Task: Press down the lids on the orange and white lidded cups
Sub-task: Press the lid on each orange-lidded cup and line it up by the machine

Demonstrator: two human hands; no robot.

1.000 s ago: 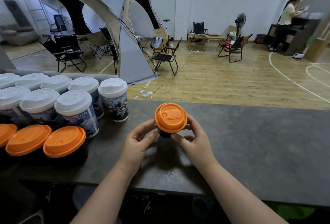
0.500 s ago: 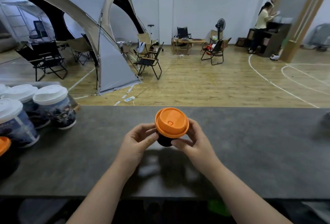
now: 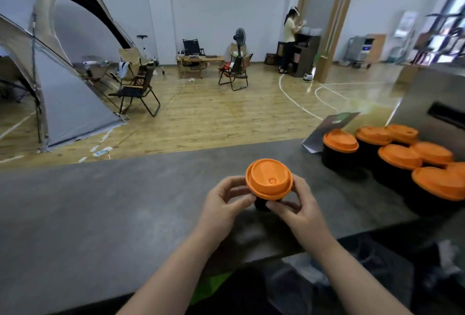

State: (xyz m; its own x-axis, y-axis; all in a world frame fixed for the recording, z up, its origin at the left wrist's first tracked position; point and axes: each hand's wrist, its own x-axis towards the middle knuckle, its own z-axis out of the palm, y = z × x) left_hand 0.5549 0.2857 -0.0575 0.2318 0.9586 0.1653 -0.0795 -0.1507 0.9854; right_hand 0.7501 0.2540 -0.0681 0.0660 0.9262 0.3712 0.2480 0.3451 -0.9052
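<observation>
A black cup with an orange lid [image 3: 269, 179] is held over the grey counter [image 3: 125, 201], a little right of centre. My left hand [image 3: 224, 205] grips it from the left, thumb and fingers curled under the lid's rim. My right hand [image 3: 299, 205] grips it from the right in the same way. Most of the cup's dark body is hidden by my fingers and the lid. A group of several black cups with orange lids [image 3: 400, 156] stands at the counter's right end.
A dark card or folder [image 3: 327, 131] leans behind the group of cups. A grey box with a slot [image 3: 432, 103] rises at the far right. Beyond the counter lie a wooden floor, a tent [image 3: 63, 83], folding chairs and a person standing far off.
The view has swung right: the white-lidded and orange-lidded cups on the left have left the frame and a group of orange-lidded cups has appeared on the right. Both hands still hold the same cup.
</observation>
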